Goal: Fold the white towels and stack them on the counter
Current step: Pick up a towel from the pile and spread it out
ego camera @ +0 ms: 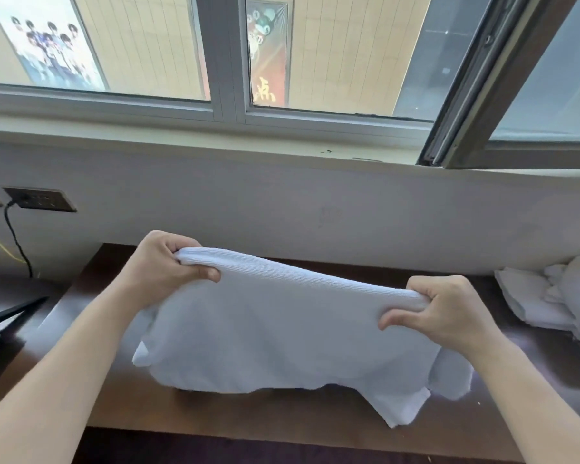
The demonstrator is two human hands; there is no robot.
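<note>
White towel (282, 329) hangs doubled, pinched tight by the left hand (161, 262) and right hand (449, 316); next, lay it on the surface (215, 413) and fold again.

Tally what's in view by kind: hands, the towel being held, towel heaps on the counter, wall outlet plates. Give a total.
Hands: 2, the left hand and the right hand, each pinching the top edge of the towel.
Held white towel: 1.
Heap of white towels at the right of the counter: 1; the number of towels in it cannot be told.
Wall outlet plates: 2, one cut off at the left edge.
Total: 6.
</note>
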